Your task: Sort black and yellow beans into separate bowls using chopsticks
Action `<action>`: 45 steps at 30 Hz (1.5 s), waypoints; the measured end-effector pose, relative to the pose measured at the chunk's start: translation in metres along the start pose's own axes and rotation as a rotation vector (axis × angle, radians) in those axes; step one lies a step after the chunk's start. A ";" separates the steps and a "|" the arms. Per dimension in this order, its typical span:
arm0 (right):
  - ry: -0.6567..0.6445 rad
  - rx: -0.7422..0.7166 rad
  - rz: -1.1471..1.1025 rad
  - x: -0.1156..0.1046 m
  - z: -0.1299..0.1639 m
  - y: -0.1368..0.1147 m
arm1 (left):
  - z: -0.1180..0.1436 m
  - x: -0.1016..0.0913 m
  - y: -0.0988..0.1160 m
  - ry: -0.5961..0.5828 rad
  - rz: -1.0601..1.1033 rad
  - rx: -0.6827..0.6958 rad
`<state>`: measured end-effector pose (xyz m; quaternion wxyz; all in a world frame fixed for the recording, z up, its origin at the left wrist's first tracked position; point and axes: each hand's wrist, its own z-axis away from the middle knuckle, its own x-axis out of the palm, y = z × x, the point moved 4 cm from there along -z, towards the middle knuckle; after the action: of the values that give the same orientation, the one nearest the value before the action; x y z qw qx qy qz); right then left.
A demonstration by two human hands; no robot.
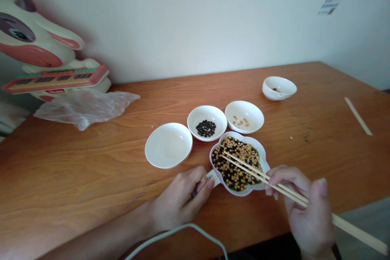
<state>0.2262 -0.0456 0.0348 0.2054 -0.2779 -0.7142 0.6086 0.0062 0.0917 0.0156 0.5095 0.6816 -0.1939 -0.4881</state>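
A shallow flower-shaped pan (pixel 265 164) with a lilac rim sits on the table, filled with mixed black and yellow beans (pixel 240 160). Its short white handle (pixel 215 177) is gripped in my left hand (pixel 185 193). My right hand (pixel 307 207) is closed on a pair of wooden chopsticks (pixel 252 170), whose tips reach in among the beans at the pan's left side. Behind the pan stand three white bowls. The middle bowl (pixel 207 113) has black beans (pixel 206 128) in it, the right bowl (pixel 243 109) several yellow beans (pixel 242 122). No beans show in the left bowl (pixel 167 146).
Farther back stands a patterned white bowl (pixel 274 95) with a few small pieces inside. A pale flat strip (pixel 358 115) and a stray bean (pixel 291 138) lie at right. A plastic bag (pixel 88 107) and cow-shaped toy piano (pixel 55 53) are left; a cable (pixel 189 226) loops in front.
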 end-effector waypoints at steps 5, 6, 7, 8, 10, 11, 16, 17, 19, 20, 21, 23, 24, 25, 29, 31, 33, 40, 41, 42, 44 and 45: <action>-0.123 0.026 0.085 0.003 0.000 0.008 | 0.000 0.001 0.002 -0.016 -0.015 0.002; -0.129 0.024 0.090 0.003 0.000 0.009 | 0.000 0.001 0.002 -0.015 -0.013 0.003; -0.130 0.022 0.097 0.003 0.000 0.010 | 0.000 0.001 0.001 -0.016 -0.011 0.003; -0.130 0.024 0.106 0.003 0.001 0.010 | 0.000 0.001 0.001 -0.016 -0.008 0.001; -0.120 0.038 0.128 0.003 0.001 0.010 | 0.000 0.001 0.000 -0.020 -0.001 -0.007; -0.110 0.046 0.136 0.004 0.001 0.010 | 0.000 0.001 0.000 -0.024 0.004 -0.008; -0.068 -0.003 0.112 0.006 -0.004 0.008 | 0.000 0.001 -0.003 -0.030 0.027 0.015; -0.072 -0.029 0.103 0.006 -0.006 0.008 | 0.000 0.001 -0.003 -0.029 0.028 0.014; -0.072 -0.075 0.092 0.004 -0.008 0.011 | 0.000 0.001 -0.004 -0.030 0.026 0.008; -0.067 -0.085 0.088 0.003 -0.009 0.013 | 0.001 0.001 -0.004 -0.029 0.023 0.004; -0.057 -0.085 0.081 0.001 -0.010 0.015 | 0.001 0.001 -0.005 -0.029 0.021 0.002; -0.043 -0.075 0.055 -0.001 -0.011 0.017 | 0.001 0.001 -0.004 -0.030 0.021 0.003; -0.047 -0.071 0.039 -0.001 -0.011 0.016 | 0.001 0.001 -0.004 -0.032 0.023 0.004; -0.049 -0.065 0.025 0.000 -0.011 0.015 | 0.001 0.001 -0.004 -0.033 0.025 0.005; 0.003 -0.030 -0.018 0.007 -0.011 0.005 | 0.002 0.001 -0.005 -0.044 0.032 -0.002; 0.027 -0.034 -0.038 0.010 -0.010 0.002 | 0.001 0.001 -0.005 -0.051 0.035 -0.006; 0.041 -0.043 -0.051 0.012 -0.010 0.002 | 0.001 0.001 -0.005 -0.057 0.034 -0.007; 0.087 -0.029 -0.035 0.012 -0.009 0.006 | 0.002 0.004 -0.008 -0.060 0.033 -0.006; 0.083 -0.028 -0.030 0.012 -0.009 0.006 | 0.002 0.004 -0.008 -0.061 0.032 -0.013; 0.079 -0.028 -0.025 0.013 -0.009 0.006 | 0.003 0.005 -0.009 -0.061 0.031 -0.021; 0.070 -0.035 -0.012 0.014 -0.009 0.006 | 0.003 0.005 -0.010 -0.063 0.028 -0.031; 0.067 -0.038 -0.005 0.014 -0.008 0.007 | 0.003 0.004 -0.009 -0.065 0.026 -0.031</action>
<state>0.2216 -0.0296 0.0291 0.2257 -0.3003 -0.7191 0.5846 0.0036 0.0908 0.0051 0.5196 0.6549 -0.2116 -0.5063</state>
